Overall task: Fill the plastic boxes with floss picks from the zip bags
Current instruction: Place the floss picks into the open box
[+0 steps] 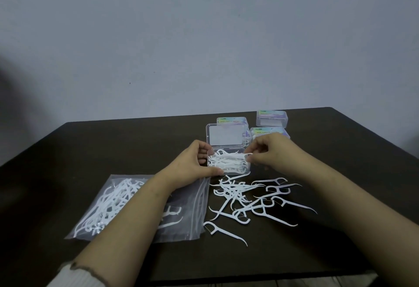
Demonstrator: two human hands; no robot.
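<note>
A clear plastic box point(247, 169) stands open mid-table, its lid point(226, 138) raised behind it, with white floss picks point(226, 162) piled inside. My left hand point(192, 164) grips the box's left side, thumb along its front edge. My right hand point(272, 150) pinches a floss pick over the box's right end. Several loose floss picks point(256, 200) lie scattered in front of the box. A clear zip bag point(127, 205) holding more picks lies at the left, partly under my left forearm.
Three closed plastic boxes with colourful labels stand behind the open one: one point(231, 120) just behind the lid, one point(271, 118) at the back right, one point(269, 132) behind my right hand. The dark table point(113, 146) ends at a pale wall.
</note>
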